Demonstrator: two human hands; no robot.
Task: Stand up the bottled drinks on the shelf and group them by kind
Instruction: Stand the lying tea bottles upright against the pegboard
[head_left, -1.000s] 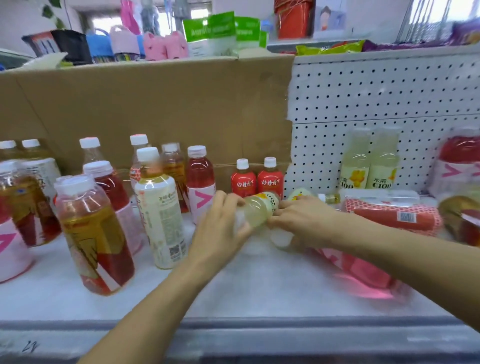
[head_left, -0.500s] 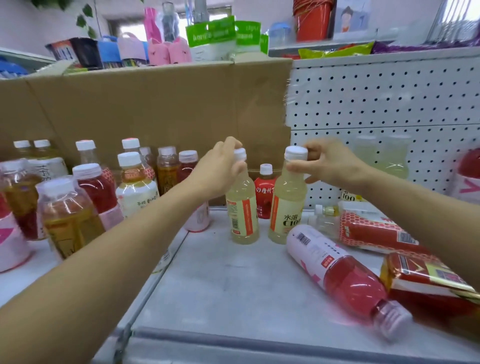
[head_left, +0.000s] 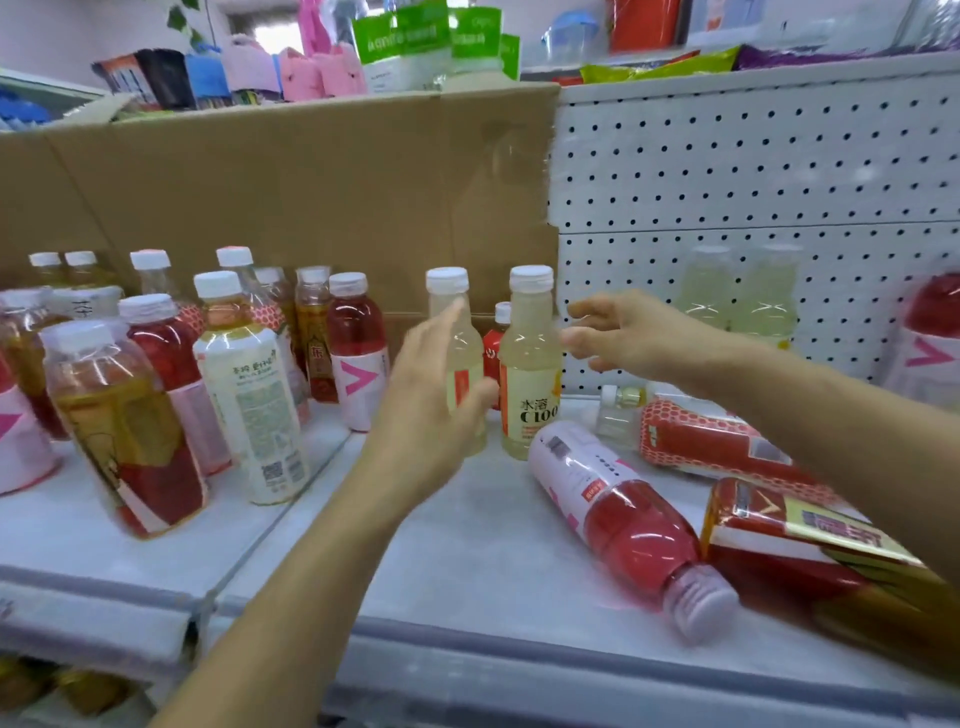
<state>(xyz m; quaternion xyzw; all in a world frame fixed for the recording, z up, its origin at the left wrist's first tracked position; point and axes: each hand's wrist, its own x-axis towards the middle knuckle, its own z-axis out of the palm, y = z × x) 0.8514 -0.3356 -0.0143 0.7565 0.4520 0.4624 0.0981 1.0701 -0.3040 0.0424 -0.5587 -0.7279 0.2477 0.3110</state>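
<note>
Left hand (head_left: 431, 400) is flat, fingers straight, right in front of the left C100 bottle (head_left: 470, 358) – can't tell if it's touching. Right hand (head_left: 623, 338) is loose and empty, just off the shoulder of the right C100 bottle (head_left: 530, 374) at its 9 o'clock. Both pale bottles stand mid-shelf (head_left: 467, 561). I'd say they're up and need grouping next: grab each low on the body rather than the cap, and slide them to the blurry pale pair (head_left: 737, 301) at 2 o'clock, steering round the fallen honeycomb-label bottle (head_left: 691, 441). The pink drink bottle (head_left: 618, 509) lies at 5 o'clock. Hard to see – the left bottle's label is behind the hand, the small red bottle (head_left: 493, 348) mostly hidden between the two, and the gold-labelled bottle (head_left: 779, 551) partly under the right forearm.
</note>
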